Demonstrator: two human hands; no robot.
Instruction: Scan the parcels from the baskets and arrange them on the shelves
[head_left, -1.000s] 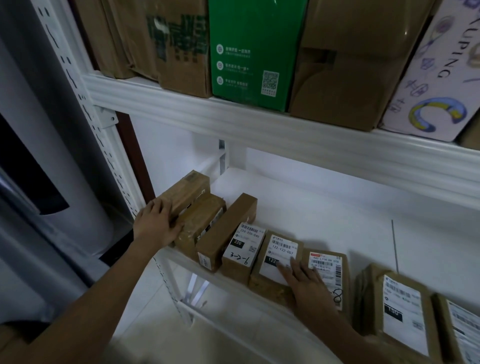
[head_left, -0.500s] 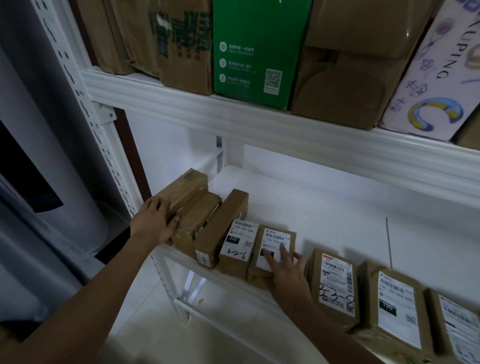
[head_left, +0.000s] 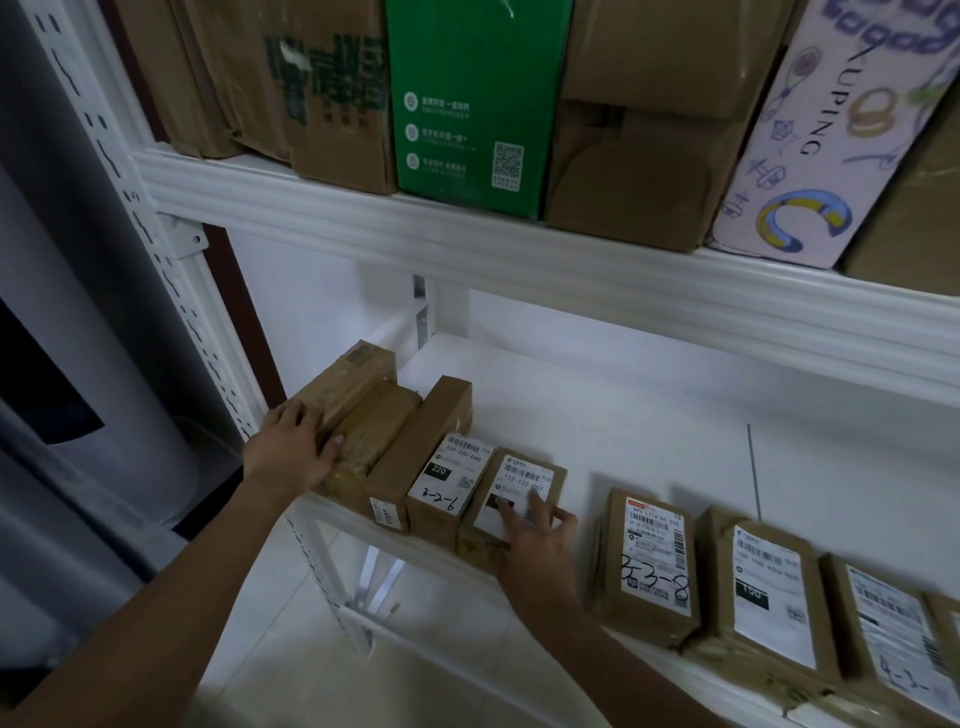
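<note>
White shelving (head_left: 519, 249) lines a white wall (head_left: 675, 374) above tiled floor (head_left: 270, 639).

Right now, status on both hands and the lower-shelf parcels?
Left hand flat against leftmost parcel. Right hand spread on the 122-122-007 parcel, over its label. Bare shelf between it and the 3-3-8 parcel.

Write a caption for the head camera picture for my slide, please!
Left hand rests on the end parcels while right hand touches a labelled parcel on the white shelf.
</note>
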